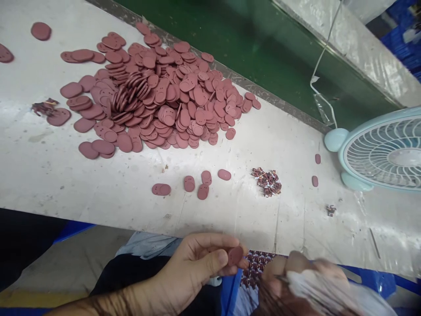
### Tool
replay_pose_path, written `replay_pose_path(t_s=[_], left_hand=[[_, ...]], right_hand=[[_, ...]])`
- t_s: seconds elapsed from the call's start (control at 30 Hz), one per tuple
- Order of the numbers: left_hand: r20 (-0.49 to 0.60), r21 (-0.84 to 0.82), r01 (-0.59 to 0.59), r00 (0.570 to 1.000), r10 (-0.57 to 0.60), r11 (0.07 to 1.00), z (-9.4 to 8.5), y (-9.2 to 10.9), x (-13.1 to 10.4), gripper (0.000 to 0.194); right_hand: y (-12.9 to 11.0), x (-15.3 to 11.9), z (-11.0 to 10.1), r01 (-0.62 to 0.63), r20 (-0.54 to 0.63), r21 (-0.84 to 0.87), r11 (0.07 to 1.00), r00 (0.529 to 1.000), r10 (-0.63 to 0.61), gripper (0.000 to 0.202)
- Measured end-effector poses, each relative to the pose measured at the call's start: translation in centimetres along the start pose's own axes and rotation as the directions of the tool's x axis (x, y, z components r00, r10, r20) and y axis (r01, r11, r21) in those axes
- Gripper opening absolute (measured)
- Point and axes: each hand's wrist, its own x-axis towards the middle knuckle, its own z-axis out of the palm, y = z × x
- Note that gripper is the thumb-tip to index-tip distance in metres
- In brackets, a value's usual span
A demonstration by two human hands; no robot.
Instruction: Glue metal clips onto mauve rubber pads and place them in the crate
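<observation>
My left hand [200,263] pinches a small reddish-brown oval disc [235,256] between thumb and fingers, just past the table's near edge. To its right, my right hand [296,281] is blurred by motion, its fingers curled. A thin dark tip shows at those fingers, but what they hold cannot be made out. Whitish material [315,285] lies over the right hand. Between and below the hands is a blue tray [230,292] with rows of small dark brown pieces [258,265]. Several loose discs [203,191] lie on the table ahead of my hands.
A large heap of reddish-brown discs [171,96] spreads across the white table [125,184]. A cluster of small dark pieces [268,181] lies to its right. A pale blue fan [388,149] stands at the right, its white cable [315,72] crossing a green surface [223,35].
</observation>
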Motion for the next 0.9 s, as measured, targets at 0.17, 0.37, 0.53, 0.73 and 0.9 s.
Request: replay_pose_path(t_s=[0.17,0.37,0.53,0.73,0.9], left_hand=[[0.021,-0.028,-0.041,0.999,0.042,0.999,-0.5,0.0,0.1,0.027],[-0.144,-0.002,-0.069,0.987,0.068,0.998,-0.5,0.9,0.0,0.032],[-0.27,0.031,-0.143,0.952,0.146,0.989,0.7,2.4,-0.9,0.041],[-0.239,0.045,-0.139,0.96,0.146,0.989,-0.6,2.2,-0.6,0.039],[-0.232,0.051,-0.091,0.967,0.101,0.995,-1.3,2.2,-0.6,0.04]], right_hand=[[-1.8,5.3,-0.4,-0.258,0.265,0.964,-0.059,0.937,0.226,0.034],[-2.1,9.2,-3.3,-0.425,0.591,0.617,-0.662,0.806,0.035,0.053],[-1.2,7.9,-2.6,-0.417,0.416,0.908,0.038,0.908,0.045,0.027],[-0.6,8.1,0.2,0.304,-0.051,-0.641,0.705,0.899,-0.434,0.02],[-1.5,10.5,0.2,0.273,0.158,-0.9,0.341,0.931,-0.33,0.025]])
